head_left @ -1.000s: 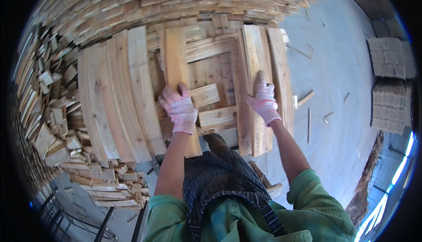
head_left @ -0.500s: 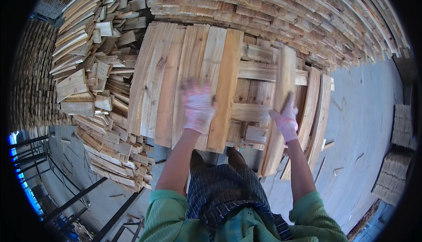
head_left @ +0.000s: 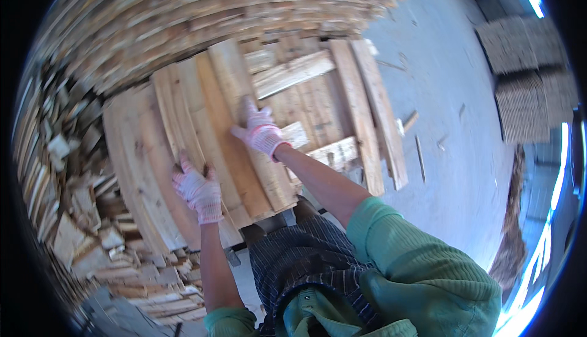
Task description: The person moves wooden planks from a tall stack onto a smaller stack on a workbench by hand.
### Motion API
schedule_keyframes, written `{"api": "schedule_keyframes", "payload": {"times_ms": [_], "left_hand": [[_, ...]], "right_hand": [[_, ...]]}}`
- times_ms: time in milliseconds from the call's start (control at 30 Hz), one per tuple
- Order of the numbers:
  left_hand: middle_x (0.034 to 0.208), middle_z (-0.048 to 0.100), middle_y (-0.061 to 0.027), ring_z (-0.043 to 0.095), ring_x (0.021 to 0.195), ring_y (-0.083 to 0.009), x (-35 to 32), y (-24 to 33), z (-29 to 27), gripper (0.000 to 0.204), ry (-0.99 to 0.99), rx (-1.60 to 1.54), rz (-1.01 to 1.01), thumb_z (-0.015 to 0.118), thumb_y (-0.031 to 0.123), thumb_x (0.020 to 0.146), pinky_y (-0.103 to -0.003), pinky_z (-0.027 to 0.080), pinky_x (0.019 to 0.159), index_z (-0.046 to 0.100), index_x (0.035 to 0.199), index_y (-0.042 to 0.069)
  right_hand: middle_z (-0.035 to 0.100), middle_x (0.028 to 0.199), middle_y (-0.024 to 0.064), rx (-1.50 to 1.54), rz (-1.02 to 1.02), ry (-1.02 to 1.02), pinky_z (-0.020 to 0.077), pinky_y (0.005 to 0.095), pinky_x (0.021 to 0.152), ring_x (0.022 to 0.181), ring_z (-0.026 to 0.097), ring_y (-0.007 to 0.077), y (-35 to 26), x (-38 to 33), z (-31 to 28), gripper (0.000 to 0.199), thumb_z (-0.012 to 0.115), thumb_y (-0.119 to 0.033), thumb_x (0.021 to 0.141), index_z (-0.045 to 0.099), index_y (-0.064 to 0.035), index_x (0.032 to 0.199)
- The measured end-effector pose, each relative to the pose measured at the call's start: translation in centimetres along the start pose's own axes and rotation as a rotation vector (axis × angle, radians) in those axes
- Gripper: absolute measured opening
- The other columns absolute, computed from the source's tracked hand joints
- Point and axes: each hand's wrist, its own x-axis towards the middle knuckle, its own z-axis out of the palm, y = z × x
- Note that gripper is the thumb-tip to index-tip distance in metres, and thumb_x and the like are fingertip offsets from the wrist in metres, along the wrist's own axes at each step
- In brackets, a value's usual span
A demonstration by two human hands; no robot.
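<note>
Gloved left hand [head_left: 197, 188] grips a plank's [head_left: 183, 123] near end; right hand [head_left: 262, 130] lies open on a neighbouring plank [head_left: 244, 111]; best kept edges flush.

The planks [head_left: 214, 123] are pale yellowish tan wood with fine brown grain streaks. Both the left hand [head_left: 197, 189] and the right hand [head_left: 262, 130] wear white knit gloves flecked with pink, pinker at the cuffs. The sleeves [head_left: 422, 257] are plain green. The apron [head_left: 306, 263] is dark navy with thin light stripes. The floor [head_left: 452, 135] is pale grey-blue. The scrap pile [head_left: 73, 214] is mixed tan and weathered grey.
</note>
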Motion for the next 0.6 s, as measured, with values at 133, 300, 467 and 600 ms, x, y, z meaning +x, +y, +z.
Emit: {"api": "schedule_keyframes", "payload": {"times_ms": [133, 300, 467, 600], "left_hand": [[0.132, 0.048, -0.0296, 0.048, 0.120, -0.0461, -0.9, 10.1, -0.5, 0.084, -0.164, -0.141, 0.001, 0.076, 0.042, 0.083, -0.057, 0.043, 0.099, 0.037, 0.151, 0.016], [0.127, 0.048, -0.0265, 0.052, 0.115, -0.0434, -0.2, 17.1, 3.7, 0.098, -0.261, 0.275, -0.005, 0.075, 0.052, 0.081, -0.052, 0.049, 0.095, 0.022, 0.157, 0.021], [0.128, 0.049, -0.0289, 0.052, 0.118, -0.0442, -0.3, 18.9, 4.4, 0.095, -0.295, 0.110, -0.033, 0.077, 0.043, 0.080, -0.054, 0.048, 0.098, 0.026, 0.157, 0.024], [0.130, 0.053, -0.0283, 0.051, 0.123, -0.0426, -1.2, 18.5, 2.7, 0.089, -0.234, -0.171, -0.025, 0.080, 0.035, 0.079, -0.052, 0.045, 0.102, 0.037, 0.154, 0.015]], "right_hand": [[0.051, 0.130, 0.0336, 0.206, -0.149, 0.108, 0.0456, 0.0500, 0.105, 0.124, 0.054, 0.0470, 7.9, 0.6, -2.4, 0.088, 0.071, -0.040, 0.086, 0.029, -0.0107, 0.158], [0.053, 0.127, 0.0290, -0.122, 0.067, 0.349, 0.0472, 0.0541, 0.100, 0.119, 0.056, 0.0462, 20.0, -2.7, -12.5, 0.070, 0.069, -0.034, 0.087, 0.042, -0.0132, 0.148], [0.048, 0.131, 0.0270, -0.214, 0.361, 0.317, 0.0462, 0.0561, 0.102, 0.123, 0.052, 0.0464, 27.1, -1.1, -14.0, 0.078, 0.069, -0.038, 0.086, 0.033, -0.0187, 0.153], [0.048, 0.131, 0.0272, -0.281, 0.251, 0.287, 0.0480, 0.0544, 0.099, 0.121, 0.054, 0.0464, 27.1, -1.4, -14.1, 0.086, 0.075, -0.037, 0.083, 0.032, -0.0127, 0.153]]}}
